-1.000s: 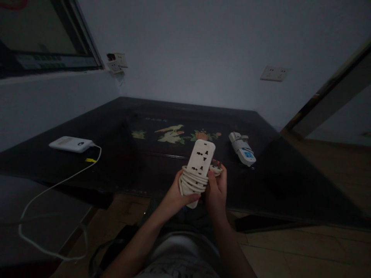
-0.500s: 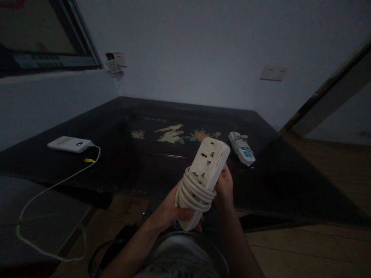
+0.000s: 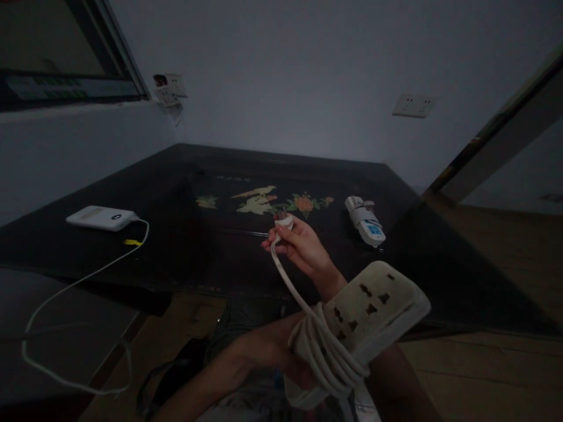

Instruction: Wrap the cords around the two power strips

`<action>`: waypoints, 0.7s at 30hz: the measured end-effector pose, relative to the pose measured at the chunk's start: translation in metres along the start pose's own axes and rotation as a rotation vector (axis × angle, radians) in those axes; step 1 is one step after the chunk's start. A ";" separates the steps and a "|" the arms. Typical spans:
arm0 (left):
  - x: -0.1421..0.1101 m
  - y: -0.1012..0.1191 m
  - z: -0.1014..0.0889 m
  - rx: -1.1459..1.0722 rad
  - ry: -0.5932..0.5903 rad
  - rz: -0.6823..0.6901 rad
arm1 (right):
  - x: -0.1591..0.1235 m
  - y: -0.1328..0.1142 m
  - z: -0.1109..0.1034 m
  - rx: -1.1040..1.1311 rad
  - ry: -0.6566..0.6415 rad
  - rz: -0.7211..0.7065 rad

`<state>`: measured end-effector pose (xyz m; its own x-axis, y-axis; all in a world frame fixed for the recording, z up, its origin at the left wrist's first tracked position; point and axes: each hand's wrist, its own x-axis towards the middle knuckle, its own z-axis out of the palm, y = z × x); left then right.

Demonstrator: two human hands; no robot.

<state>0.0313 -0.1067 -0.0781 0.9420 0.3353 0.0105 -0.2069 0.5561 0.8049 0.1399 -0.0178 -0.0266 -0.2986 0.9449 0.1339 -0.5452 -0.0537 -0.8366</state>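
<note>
A white power strip point(image 3: 387, 310) with its cord point(image 3: 323, 346) wound around one end is gripped in my left hand point(image 3: 281, 354), low in front of my body. It is tilted, sockets facing up, its free end toward the right. From the coil a length of cord runs up to the plug point(image 3: 284, 221), which my right hand point(image 3: 305, 243) pinches between thumb and fingers above the table. The plug's metal prongs point away from me. My right forearm passes behind the strip.
On the dark table point(image 3: 176, 234) with a bird-and-flower picture, a second wrapped power strip point(image 3: 365, 223) lies at the right. At the left a white power bank point(image 3: 102, 217) trails a cable point(image 3: 88, 275) over the front edge. Wall sockets point(image 3: 413, 105) sit beyond.
My right hand has left the strip's side and drawn the plug and some cord up and forward. The strip in my left hand has moved right, closer and tilted further over.
</note>
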 end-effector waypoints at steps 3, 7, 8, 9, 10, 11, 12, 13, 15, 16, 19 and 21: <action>0.000 0.005 0.004 0.064 -0.002 -0.002 | 0.009 -0.004 0.015 -0.060 -0.146 0.043; -0.004 0.010 0.007 0.142 0.050 -0.030 | 0.020 0.003 0.031 -0.089 -0.315 0.140; -0.006 0.010 0.007 0.147 0.066 -0.041 | 0.023 0.006 0.033 -0.096 -0.335 0.150; -0.007 0.010 0.006 0.140 0.079 -0.044 | 0.025 0.009 0.033 -0.106 -0.341 0.147; -0.009 0.010 0.005 0.122 0.092 -0.041 | 0.028 0.011 0.031 -0.118 -0.334 0.137; -0.010 0.009 0.004 0.098 0.108 -0.032 | 0.030 0.013 0.028 -0.132 -0.315 0.121; -0.011 0.009 0.003 0.073 0.127 -0.021 | 0.032 0.015 0.021 -0.146 -0.283 0.103; -0.012 0.009 0.001 0.052 0.150 -0.004 | 0.034 0.016 0.013 -0.160 -0.239 0.084; -0.014 0.011 -0.002 0.029 0.208 0.030 | 0.035 0.018 -0.008 -0.180 -0.111 0.042; -0.015 0.012 -0.004 0.020 0.234 0.039 | 0.034 0.018 -0.020 -0.185 -0.028 0.013; -0.018 0.016 -0.007 -0.009 0.294 0.037 | 0.027 0.017 -0.053 -0.190 0.216 -0.069; -0.020 0.019 -0.008 -0.027 0.307 0.047 | 0.017 0.016 -0.066 -0.214 0.314 -0.103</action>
<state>0.0065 -0.0971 -0.0676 0.8083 0.5730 -0.1355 -0.2595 0.5532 0.7916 0.1778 0.0187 -0.0725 0.0211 0.9965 0.0814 -0.3739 0.0833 -0.9237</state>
